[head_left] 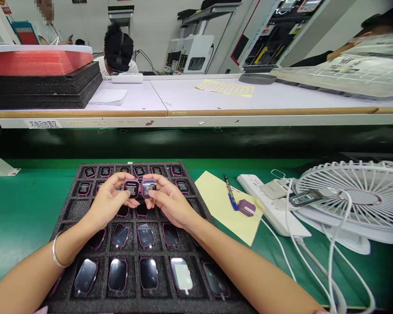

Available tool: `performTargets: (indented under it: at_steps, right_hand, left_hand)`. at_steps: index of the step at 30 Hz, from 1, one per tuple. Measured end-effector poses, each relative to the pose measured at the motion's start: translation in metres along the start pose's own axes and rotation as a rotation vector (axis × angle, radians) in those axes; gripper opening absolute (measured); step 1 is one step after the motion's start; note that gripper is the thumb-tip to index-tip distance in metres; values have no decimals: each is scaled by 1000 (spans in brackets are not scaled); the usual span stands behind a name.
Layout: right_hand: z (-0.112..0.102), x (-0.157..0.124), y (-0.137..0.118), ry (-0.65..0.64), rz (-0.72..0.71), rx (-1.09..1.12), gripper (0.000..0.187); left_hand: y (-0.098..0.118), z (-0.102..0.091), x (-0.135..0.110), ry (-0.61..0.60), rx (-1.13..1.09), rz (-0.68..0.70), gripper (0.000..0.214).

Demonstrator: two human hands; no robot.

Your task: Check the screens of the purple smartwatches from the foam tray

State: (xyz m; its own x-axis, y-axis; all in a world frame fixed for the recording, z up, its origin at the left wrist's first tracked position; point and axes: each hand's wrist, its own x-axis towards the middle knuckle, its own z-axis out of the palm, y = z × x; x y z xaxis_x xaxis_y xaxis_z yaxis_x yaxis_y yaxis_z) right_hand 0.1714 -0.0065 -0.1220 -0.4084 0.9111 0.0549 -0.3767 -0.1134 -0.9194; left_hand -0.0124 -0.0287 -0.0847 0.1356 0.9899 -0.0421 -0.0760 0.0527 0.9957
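my left fingers (120,199) pinched one watch (131,188), my right fingers (161,197) a second watch (148,188), toward the tray's (77,210) far edge; both seemed light, stiff, slick-faced, best gripped by the sides.

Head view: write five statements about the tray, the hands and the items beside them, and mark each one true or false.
1. The left hand and the right hand each hold a watch. True.
2. The foam tray lies on a red surface. False: it lies on a green table.
3. The pen lies at least partly on the yellow paper. True.
4. The bracelet is on the right wrist. False: it is on the left wrist.
5. The white fan is to the left of the power strip. False: it is to the right.
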Motion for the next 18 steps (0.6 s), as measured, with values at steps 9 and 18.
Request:
performTargets:
  at_steps: [9,18]
  right_hand:
    - [-1,0,2,2,-21,-38,33]
    - [1,-1,0,-2,-29,-47,33]
  left_hand:
    - [0,0,-2,-15,16,12,34]
    - [-2,1,-2,0,41,27,31]
